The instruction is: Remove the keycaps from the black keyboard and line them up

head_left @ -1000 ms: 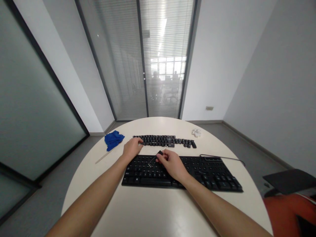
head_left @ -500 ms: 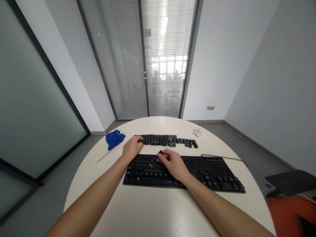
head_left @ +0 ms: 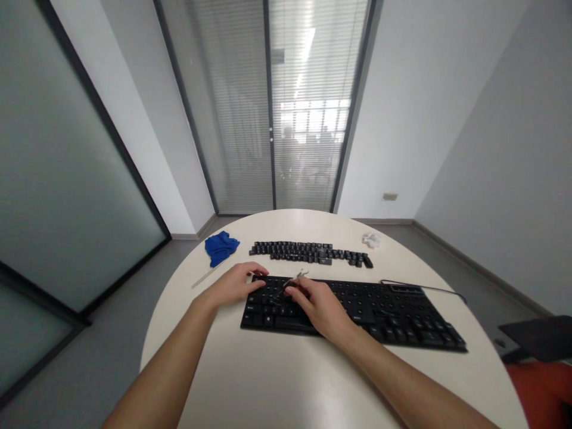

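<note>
A black keyboard (head_left: pixel 393 325) lies on the table, many of its upper keys without caps, with caps still on the bottom row. My right hand (head_left: pixel 319 304) is over its left half, fingers closed on a wire keycap puller (head_left: pixel 300 276) whose thin wire ends stick out past the fingertips. My left hand (head_left: pixel 239 282) rests at the keyboard's upper left corner, thumb and fingers apart with nothing visible between them. Behind the keyboard, loose black keycaps (head_left: pixel 295 250) are laid out in rows.
A crumpled blue cloth (head_left: pixel 220 247) lies at the left with a thin stick (head_left: pixel 204 277) beside it. At the back right sits a crumpled white tissue (head_left: pixel 371 239). The keyboard's cable (head_left: pixel 429 286) runs to the right edge of the round table (head_left: pixel 268 381).
My left hand has drawn back from the loose keycaps to the keyboard's corner. My right hand has turned the puller and lowered it towards the keys. The view has shifted slightly left.
</note>
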`<state>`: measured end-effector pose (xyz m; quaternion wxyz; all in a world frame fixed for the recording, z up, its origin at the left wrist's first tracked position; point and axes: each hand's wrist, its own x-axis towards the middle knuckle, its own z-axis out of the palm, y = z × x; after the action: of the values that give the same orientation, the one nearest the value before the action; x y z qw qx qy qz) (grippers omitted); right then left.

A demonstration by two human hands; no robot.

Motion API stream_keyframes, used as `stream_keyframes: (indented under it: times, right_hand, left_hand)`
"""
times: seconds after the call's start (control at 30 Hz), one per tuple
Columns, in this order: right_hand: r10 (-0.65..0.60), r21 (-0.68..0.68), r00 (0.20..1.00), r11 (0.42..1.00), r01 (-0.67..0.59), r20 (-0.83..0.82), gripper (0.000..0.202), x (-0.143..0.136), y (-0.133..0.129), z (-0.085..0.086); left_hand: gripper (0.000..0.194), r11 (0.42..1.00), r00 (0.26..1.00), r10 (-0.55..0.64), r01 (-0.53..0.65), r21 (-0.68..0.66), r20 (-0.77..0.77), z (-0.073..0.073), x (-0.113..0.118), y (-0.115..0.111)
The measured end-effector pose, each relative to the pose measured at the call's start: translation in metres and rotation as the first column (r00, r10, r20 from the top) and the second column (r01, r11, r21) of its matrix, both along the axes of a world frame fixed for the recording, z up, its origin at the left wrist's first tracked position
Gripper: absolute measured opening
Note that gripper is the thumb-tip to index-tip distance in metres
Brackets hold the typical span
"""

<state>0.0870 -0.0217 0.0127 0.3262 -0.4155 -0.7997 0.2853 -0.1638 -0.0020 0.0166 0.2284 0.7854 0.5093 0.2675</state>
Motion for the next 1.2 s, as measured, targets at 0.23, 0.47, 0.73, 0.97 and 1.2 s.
stream_keyframes:
  times: [0.23, 0.47, 0.73, 0.97, 1.2]
  right_hand:
    - [0.026, 0.070, 0.996, 0.997, -0.032, 0.088, 0.021, -0.011, -0.003, 0.005]
    - [0.099, 0.175, 0.975, 0.975, -0.135, 0.198, 0.021, -0.018, -0.002, 0.003]
    - [0.114, 0.326, 0.933, 0.917, -0.231, 0.341, 0.024, -0.019, 0.000, 0.003]
    - [0.116, 0.297, 0.940, 0.930, -0.217, 0.321, 0.021, -0.023, 0.000, 0.004]
    - [0.102, 0.060, 0.993, 0.993, -0.106, 0.061, 0.022, -0.016, 0.007, -0.001]
  left_hand:
    - [0.022, 0.995, 0.994, -0.096, 0.095, -0.018, -0.060, 0.004, 0.001, -0.003]
    - [0.023, 0.990, 0.989, -0.142, 0.142, -0.009, -0.042, 0.006, 0.002, -0.005]
    - [0.014, 0.980, 0.980, -0.199, 0.198, -0.034, -0.017, 0.008, 0.002, -0.008]
    - [0.019, 0.982, 0.982, -0.187, 0.187, -0.019, -0.020, 0.004, 0.002, -0.007]
    - [0.027, 0.983, 0.983, -0.180, 0.179, -0.037, -0.022, 0.007, 0.003, -0.009]
